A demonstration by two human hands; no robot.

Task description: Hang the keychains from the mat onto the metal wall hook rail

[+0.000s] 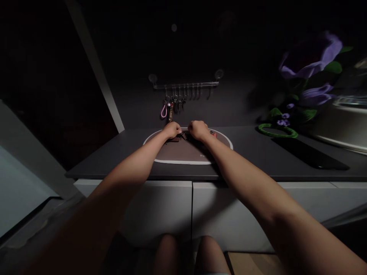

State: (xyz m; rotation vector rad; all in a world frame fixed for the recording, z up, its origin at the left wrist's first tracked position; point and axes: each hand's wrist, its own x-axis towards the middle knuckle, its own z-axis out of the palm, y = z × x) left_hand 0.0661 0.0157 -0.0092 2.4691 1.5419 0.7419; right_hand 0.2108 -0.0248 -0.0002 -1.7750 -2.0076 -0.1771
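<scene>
Both hands are over the brown oval mat with a pale rim, on the dark counter. My left hand is closed in a pinch at the mat's far left, at one end of small metal keys. Just to the right, my right hand is curled with its back to me, and its fingertips are hidden. A small dark brown piece lies under my left hand. Something red shows beyond my right wrist.
On the wall, a clear hook rail carries several keys, a pink loop strap and a tag. At right are purple flowers, a green ring, a black flat slab and a pale rounded vessel. White cabinet doors are below.
</scene>
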